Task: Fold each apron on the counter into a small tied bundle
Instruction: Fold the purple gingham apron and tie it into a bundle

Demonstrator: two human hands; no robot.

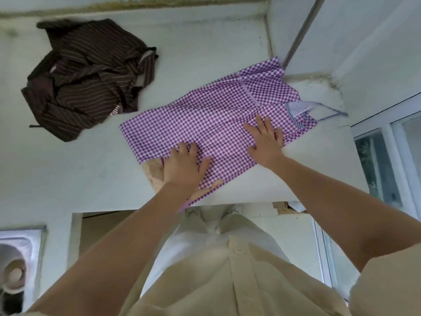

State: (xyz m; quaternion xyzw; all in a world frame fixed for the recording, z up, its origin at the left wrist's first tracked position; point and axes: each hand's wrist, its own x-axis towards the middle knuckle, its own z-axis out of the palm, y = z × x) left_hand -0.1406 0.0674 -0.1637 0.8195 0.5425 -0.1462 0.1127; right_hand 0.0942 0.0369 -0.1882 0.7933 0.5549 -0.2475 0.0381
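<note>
A purple-and-white checked apron (209,117) lies folded lengthwise into a long strip on the pale counter (68,169), slanting from lower left to upper right. Its striped neck strap (328,114) sticks out at the right end. My left hand (184,166) presses flat on the strip's near left part, fingers spread. My right hand (265,139) lies flat on the cloth further right, fingers straight. A crumpled dark brown striped apron (88,78) sits in a heap at the far left of the counter, apart from both hands.
The counter's front edge runs just below my hands, with an opening under it. A wall corner and window frame (385,156) stand close on the right. A metal sink (20,258) shows at the lower left.
</note>
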